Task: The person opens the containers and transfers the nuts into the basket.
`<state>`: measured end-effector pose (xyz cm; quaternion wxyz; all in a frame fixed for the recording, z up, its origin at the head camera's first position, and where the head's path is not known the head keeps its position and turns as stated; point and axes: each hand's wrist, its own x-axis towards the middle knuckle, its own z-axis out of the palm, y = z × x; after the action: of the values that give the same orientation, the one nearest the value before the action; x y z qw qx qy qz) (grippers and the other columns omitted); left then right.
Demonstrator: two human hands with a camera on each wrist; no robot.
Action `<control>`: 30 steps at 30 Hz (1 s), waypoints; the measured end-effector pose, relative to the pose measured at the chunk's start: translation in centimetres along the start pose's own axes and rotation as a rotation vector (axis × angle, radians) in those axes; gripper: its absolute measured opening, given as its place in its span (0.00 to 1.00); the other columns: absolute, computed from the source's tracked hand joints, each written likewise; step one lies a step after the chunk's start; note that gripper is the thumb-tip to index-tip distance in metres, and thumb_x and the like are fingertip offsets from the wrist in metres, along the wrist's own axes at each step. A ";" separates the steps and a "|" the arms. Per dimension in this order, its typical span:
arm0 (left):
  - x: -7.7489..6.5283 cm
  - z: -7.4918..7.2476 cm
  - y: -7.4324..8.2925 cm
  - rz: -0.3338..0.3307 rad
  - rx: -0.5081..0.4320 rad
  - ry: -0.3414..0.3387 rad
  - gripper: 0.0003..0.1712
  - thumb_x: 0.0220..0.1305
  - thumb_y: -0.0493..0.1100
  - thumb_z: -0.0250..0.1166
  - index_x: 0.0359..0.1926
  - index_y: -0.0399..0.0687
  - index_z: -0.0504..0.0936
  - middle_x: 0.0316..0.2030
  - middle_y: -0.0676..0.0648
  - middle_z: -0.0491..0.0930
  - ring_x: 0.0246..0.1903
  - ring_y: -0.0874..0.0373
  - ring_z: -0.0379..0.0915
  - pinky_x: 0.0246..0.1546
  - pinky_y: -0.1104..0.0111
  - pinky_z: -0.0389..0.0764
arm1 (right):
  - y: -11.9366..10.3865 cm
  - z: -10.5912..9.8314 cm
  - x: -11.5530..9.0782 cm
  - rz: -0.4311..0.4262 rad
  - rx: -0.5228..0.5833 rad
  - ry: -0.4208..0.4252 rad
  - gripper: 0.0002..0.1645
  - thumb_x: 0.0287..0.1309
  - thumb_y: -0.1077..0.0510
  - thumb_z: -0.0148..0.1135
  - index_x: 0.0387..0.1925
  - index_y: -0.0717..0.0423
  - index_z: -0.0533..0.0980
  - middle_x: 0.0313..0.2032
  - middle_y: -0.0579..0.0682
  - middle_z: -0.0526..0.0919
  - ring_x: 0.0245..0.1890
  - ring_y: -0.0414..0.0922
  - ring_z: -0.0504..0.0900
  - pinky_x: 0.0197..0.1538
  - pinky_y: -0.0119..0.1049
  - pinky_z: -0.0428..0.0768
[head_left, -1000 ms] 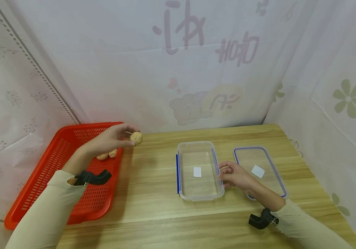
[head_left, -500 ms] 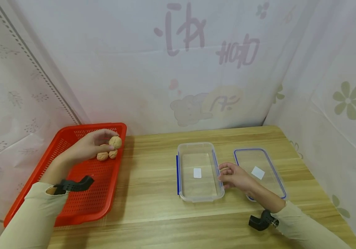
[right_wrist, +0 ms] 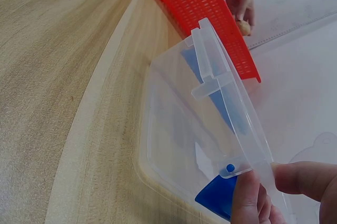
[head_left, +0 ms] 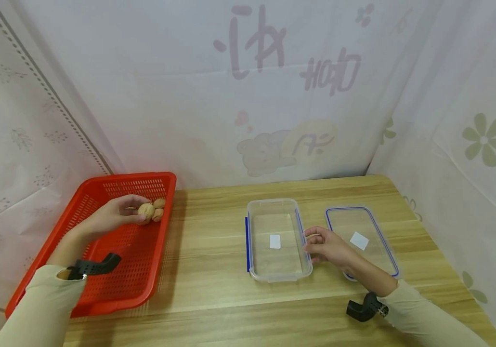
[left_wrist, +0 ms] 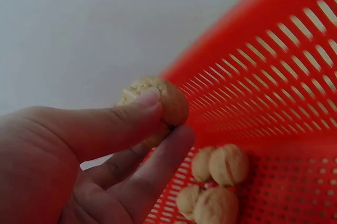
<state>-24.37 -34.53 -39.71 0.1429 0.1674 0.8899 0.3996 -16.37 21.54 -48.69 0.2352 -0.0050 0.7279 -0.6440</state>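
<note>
My left hand (head_left: 111, 217) pinches a walnut (left_wrist: 174, 103) between thumb and fingers, inside the far right part of the red basket (head_left: 157, 262). Several more walnuts (left_wrist: 216, 205) lie on the basket floor below it, as the left wrist view shows; some are partly hidden behind the held one in the head view. On the table, a clear plastic box (head_left: 274, 267) stands uncovered, with a white label on its bottom. Its right rim is gripped by my right hand (head_left: 328, 246), thumb on one side and fingers on the other, near a blue latch (right_wrist: 218, 195).
A clear lid (head_left: 349, 221) with a blue seal lies flat to the right of the box, partly under my right forearm. Bare wooden table (head_left: 209, 241) lies between basket and box. A printed white curtain (head_left: 178, 96) hangs behind and along both sides.
With the walnut in its grip, my left hand has moved left from beyond the basket's right rim, then lower, close to the other walnuts. My right hand and the box have stayed put.
</note>
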 end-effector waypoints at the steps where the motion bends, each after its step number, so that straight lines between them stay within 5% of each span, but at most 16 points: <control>1: 0.0 0.1 -0.3 -0.012 0.003 -0.004 0.28 0.69 0.39 0.67 0.65 0.31 0.71 0.57 0.34 0.76 0.56 0.46 0.76 0.48 0.70 0.80 | 0.0 0.1 0.0 -0.001 -0.001 -0.001 0.29 0.66 0.66 0.63 0.62 0.71 0.63 0.37 0.49 0.79 0.37 0.43 0.81 0.38 0.36 0.86; 6: -0.1 0.5 -1.4 -0.063 0.031 -0.018 0.31 0.71 0.43 0.67 0.66 0.29 0.69 0.62 0.28 0.71 0.62 0.28 0.68 0.57 0.47 0.77 | -0.2 0.3 -0.1 -0.001 0.002 0.003 0.29 0.66 0.66 0.63 0.63 0.71 0.63 0.37 0.50 0.79 0.37 0.43 0.81 0.38 0.37 0.86; 10: -0.1 0.9 -2.2 -0.081 0.047 -0.023 0.29 0.71 0.43 0.67 0.65 0.30 0.70 0.62 0.27 0.70 0.63 0.25 0.65 0.58 0.38 0.73 | -0.3 0.3 -0.2 0.003 0.009 0.003 0.29 0.66 0.65 0.64 0.63 0.71 0.63 0.38 0.50 0.79 0.38 0.43 0.81 0.38 0.37 0.86; 19: 0.3 1.7 -3.7 -0.094 0.107 -0.053 0.26 0.68 0.41 0.69 0.60 0.28 0.74 0.56 0.31 0.77 0.55 0.37 0.74 0.52 0.48 0.79 | -0.2 0.3 -0.2 0.003 0.014 0.005 0.29 0.65 0.67 0.63 0.63 0.71 0.63 0.37 0.49 0.79 0.37 0.43 0.81 0.38 0.37 0.86; 25: 0.8 2.4 -4.5 -0.013 0.130 -0.044 0.18 0.63 0.40 0.73 0.48 0.32 0.80 0.44 0.41 0.81 0.43 0.53 0.74 0.43 0.66 0.76 | -0.3 0.3 -0.2 0.004 0.004 0.013 0.29 0.66 0.67 0.63 0.63 0.71 0.63 0.37 0.50 0.79 0.38 0.43 0.81 0.38 0.37 0.86; 30: 1.0 2.9 -4.9 0.052 0.169 -0.015 0.15 0.61 0.40 0.74 0.42 0.33 0.81 0.38 0.43 0.80 0.37 0.58 0.72 0.37 0.71 0.73 | -0.4 0.3 -0.2 -0.002 0.004 0.009 0.29 0.66 0.66 0.63 0.63 0.71 0.62 0.37 0.50 0.79 0.38 0.43 0.81 0.38 0.37 0.86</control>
<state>-25.03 -35.27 -45.35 0.1245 0.2049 0.9147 0.3252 -16.18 21.24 -48.30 0.2312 -0.0025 0.7277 -0.6458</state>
